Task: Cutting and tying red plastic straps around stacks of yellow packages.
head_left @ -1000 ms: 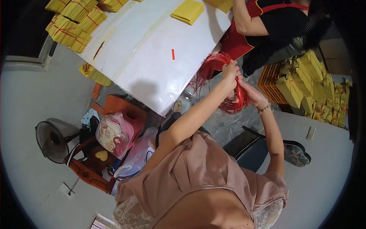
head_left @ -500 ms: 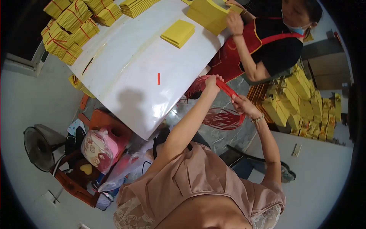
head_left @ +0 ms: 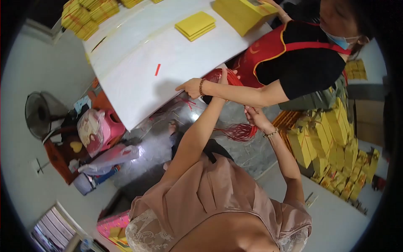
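Note:
A long bundle of red cords [head_left: 239,131] stretches between my two hands beside the table's right edge, its loose ends hanging over the floor. My left hand [head_left: 226,77] is closed round the upper part of the bundle. My right hand [head_left: 257,117] grips it lower down, fingers wrapped round the strands. A co-worker's forearm [head_left: 252,95] crosses over my left wrist and hides the middle of the bundle. That person's hand [head_left: 193,87] points over the table edge near my left forearm. On the table lies a short red strip [head_left: 158,69].
The white table [head_left: 126,84] carries a folded yellow stack [head_left: 195,26] and tied yellow bundles [head_left: 86,19]. A co-worker in a red apron [head_left: 268,50] holds a large yellow paper piece [head_left: 243,17]. More yellow bundles [head_left: 331,138] are piled at right. A fan [head_left: 37,113] and pink bag [head_left: 98,130] stand left.
The co-worker's arm has reached leftward across my left wrist, off the yellow paper. My hands keep hold of the cords, slightly shifted. The view has turned and shifted.

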Demonstrator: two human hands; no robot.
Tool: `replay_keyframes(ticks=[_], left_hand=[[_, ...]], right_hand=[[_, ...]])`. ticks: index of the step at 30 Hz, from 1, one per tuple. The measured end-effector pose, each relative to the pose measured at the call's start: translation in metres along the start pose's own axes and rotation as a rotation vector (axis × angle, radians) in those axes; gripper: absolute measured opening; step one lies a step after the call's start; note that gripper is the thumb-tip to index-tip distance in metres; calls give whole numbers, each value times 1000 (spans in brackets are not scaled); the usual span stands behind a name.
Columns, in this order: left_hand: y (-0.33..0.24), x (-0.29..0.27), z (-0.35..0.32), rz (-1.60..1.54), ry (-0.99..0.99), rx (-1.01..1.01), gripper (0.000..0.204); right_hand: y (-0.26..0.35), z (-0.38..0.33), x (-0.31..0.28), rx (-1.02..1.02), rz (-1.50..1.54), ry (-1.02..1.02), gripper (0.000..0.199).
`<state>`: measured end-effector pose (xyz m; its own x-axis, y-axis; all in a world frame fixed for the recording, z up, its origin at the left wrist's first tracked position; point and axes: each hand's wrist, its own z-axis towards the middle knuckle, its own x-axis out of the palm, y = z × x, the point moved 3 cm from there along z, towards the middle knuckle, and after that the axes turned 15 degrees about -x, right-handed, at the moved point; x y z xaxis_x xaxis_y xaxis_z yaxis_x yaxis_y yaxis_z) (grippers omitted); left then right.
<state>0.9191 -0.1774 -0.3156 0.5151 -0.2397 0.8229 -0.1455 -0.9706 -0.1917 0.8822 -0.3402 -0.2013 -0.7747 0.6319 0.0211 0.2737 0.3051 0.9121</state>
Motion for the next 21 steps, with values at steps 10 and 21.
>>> replay_keyframes(ticks=[10,21], left_hand=[[17,-101,-72,-507,-98,90,23],[15,-301,-275,-965,49,178,12]], right_hand=[[2,-41,58,138,-225,369,30],[-2,-28,164,65,-299,928,29]])
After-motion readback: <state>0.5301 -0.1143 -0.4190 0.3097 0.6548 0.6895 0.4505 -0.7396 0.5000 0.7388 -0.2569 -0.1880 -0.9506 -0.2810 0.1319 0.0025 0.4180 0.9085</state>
